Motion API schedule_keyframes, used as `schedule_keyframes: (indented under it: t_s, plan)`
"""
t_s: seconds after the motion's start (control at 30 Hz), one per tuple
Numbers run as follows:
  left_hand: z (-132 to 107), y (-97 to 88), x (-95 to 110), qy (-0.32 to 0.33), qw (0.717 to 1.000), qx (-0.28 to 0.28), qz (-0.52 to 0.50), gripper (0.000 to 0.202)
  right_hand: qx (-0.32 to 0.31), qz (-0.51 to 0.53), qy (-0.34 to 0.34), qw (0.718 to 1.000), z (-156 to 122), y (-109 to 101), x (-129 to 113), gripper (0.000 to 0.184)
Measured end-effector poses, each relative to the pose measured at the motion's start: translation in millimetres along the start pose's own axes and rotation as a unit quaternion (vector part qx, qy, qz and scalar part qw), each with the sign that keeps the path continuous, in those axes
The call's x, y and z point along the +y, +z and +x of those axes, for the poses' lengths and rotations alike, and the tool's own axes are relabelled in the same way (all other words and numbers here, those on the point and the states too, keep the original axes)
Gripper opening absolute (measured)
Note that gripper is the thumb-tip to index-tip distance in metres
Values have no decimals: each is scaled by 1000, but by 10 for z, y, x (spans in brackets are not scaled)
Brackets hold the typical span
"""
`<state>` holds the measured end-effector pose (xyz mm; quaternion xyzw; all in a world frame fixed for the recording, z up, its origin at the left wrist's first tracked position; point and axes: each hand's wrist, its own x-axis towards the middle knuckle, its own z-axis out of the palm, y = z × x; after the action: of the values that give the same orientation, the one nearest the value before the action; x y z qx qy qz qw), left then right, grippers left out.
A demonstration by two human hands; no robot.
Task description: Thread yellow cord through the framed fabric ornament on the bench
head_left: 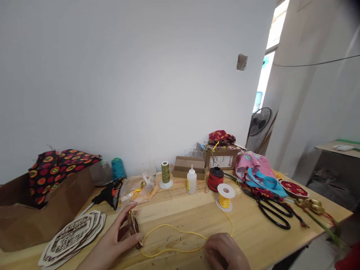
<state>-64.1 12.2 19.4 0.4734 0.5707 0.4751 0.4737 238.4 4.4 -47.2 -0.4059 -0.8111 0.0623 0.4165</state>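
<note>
My left hand point(120, 234) grips a thin brown piece with a pale wooden edge point(134, 229), held upright on its edge between thumb and fingers. A loop of yellow cord point(174, 226) runs from the lower end of this piece across the table to my right hand point(225, 251). The fingers of my right hand are curled down over the cord, with their tips partly hidden. Beyond that hand, the cord leads up to a white spool of yellow cord point(224, 202). Left of my left hand lies a stack of cut-out wooden panels point(73, 234).
Along the wall stand a white squeeze bottle point(191, 180), a red thread spool point(215, 180), a green thread cone point(165, 173) and an open cardboard box point(189, 173). Black-handled scissors point(277, 213) lie right. A large carton point(42, 221) with patterned fabric stands left.
</note>
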Motion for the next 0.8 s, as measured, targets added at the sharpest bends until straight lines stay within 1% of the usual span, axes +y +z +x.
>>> schedule_keyframes:
  t_s: [0.07,0.1,0.17,0.2,0.23,0.3,0.37,0.4,0.47,0.5,0.53,0.63,0.67,0.7,0.73,0.8]
  plan:
    - [-90,-29,2,-25,997,29,-73,74,-20,17,-23,999,163,67,-101,22]
    - [-131,-35,2,-37,992,36,-111,75,-34,25,-20,999,255,128,-163,29]
    - [-192,-33,-12,-60,982,38,-177,79,-63,43,12,997,440,294,-291,47]
    - [-211,-27,-26,-67,977,41,-200,82,-79,55,8,995,525,387,-351,57]
    - [-220,-20,-45,-68,973,44,-217,85,-96,67,2,993,602,477,-405,65]
    - [-211,-7,-89,-63,970,51,-230,88,-151,82,-11,985,728,622,-490,78]
    - [-175,1,-123,-57,970,58,-230,89,-200,74,-16,977,810,692,-549,85]
    - [-152,2,-130,-55,970,61,-229,88,-214,63,-12,975,833,698,-571,87]
    - [-104,2,-120,-49,970,70,-227,87,-218,34,6,975,841,663,-605,83]
    - [-83,3,-105,-45,971,73,-224,86,-214,17,18,976,828,629,-617,77]
    - [-65,6,-84,-41,972,73,-220,85,-211,0,29,977,805,588,-625,67]
    - [-21,44,-15,-29,976,53,-210,82,-208,-49,50,976,699,462,-632,25]
    - [-4,69,6,-24,977,40,-210,81,-209,-62,54,975,656,426,-625,14]
    - [18,101,25,-21,977,26,-210,80,-209,-75,58,973,612,394,-614,6]
    - [47,137,42,-19,978,11,-209,79,-208,-86,64,972,566,366,-597,6]
    - [131,219,69,-22,980,-21,-196,77,-201,-106,76,971,477,318,-550,10]
